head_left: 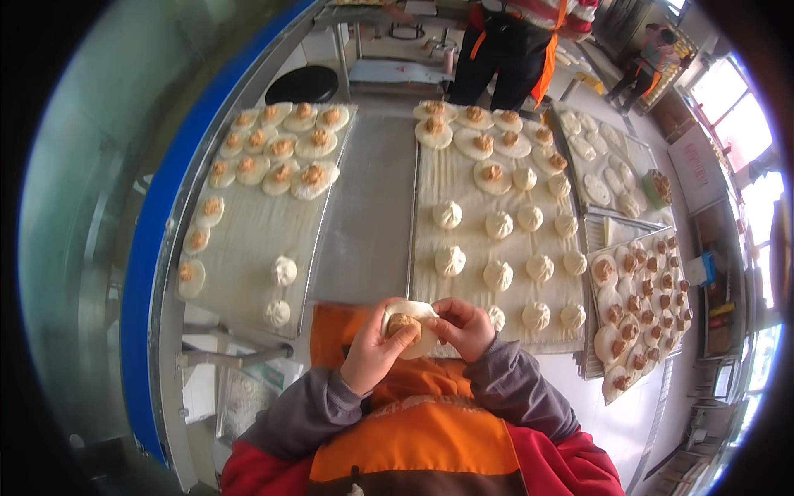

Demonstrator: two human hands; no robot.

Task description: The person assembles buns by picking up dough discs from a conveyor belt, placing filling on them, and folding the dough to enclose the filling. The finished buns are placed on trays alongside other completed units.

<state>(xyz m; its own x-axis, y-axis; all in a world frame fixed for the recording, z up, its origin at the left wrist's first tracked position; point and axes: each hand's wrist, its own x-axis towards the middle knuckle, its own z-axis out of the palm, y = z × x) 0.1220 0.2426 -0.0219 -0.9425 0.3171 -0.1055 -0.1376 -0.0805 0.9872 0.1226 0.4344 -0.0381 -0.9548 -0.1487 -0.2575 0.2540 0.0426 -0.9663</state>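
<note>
A round white dough wrapper point(422, 344) with a mound of brown filling point(399, 321) is held in front of my orange apron. My left hand point(372, 345) cups it from the left, its thumb pressed on the filling. At the wrapper's right edge, my right hand point(466, 328) pinches the dough between thumb and fingers. Just beyond my hands, a tray point(248, 219) on the left bears filled flat wrappers and two pleated buns point(284, 270). Another tray point(471, 318) ahead to the right carries rows of pleated buns point(499, 275), with open filled wrappers point(492, 175) at its far end.
Farther right, a tray of filled wrappers point(608, 298) stands beside a tray of flat dough pieces point(608, 157) and a container of filling point(657, 188). A bare metal strip point(364, 207) separates the two near trays. Beyond the table stands a person point(504, 58); another point(649, 66) works farther back.
</note>
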